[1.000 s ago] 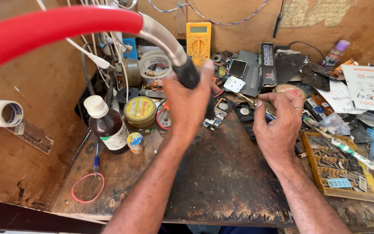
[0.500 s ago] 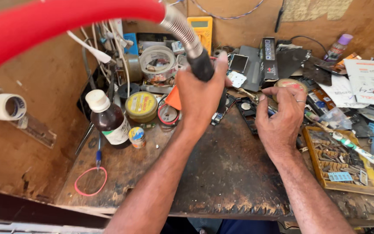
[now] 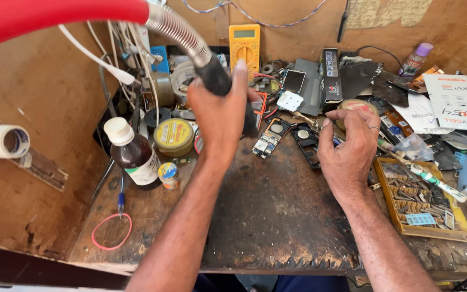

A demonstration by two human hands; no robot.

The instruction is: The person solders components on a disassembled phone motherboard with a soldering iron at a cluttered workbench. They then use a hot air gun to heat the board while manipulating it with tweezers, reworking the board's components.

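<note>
A: Report grip state, both hands.

B: I read the left hand (image 3: 220, 116) as wrapped tight around the black cylindrical handle (image 3: 215, 77) at the end of the ribbed metal flexible hose (image 3: 177, 27). The hose runs up into a red tube (image 3: 44, 19) across the top left. The handle is held above the dark scorched wooden workbench (image 3: 266, 216), over its rear middle.

A: Right hand?

B: The right hand (image 3: 347, 148) rests palm down on the bench, fingers curled toward small parts. I cannot tell whether it pinches anything. 1 ring shows on a finger.

A: Packages and labels, by position.

B: Left of the left hand: 1 brown glass bottle with a white cap and pale label (image 3: 132, 154), 1 round yellow tin with a printed lid (image 3: 173, 136), and 1 small tin with a blue and yellow label (image 3: 168, 174). Rear centre: 1 yellow multimeter (image 3: 244, 43) against the wall. Rear right: 1 black upright box (image 3: 330, 73), 1 clear bottle with a purple cap (image 3: 416, 58), and white printed paper packets (image 3: 452, 103). Far left: 1 roll of white tape (image 3: 6, 141) on the wall. Front left: 1 pink rubber band (image 3: 111, 231). Right: 1 yellow tray of small metal parts (image 3: 422, 197).
</note>
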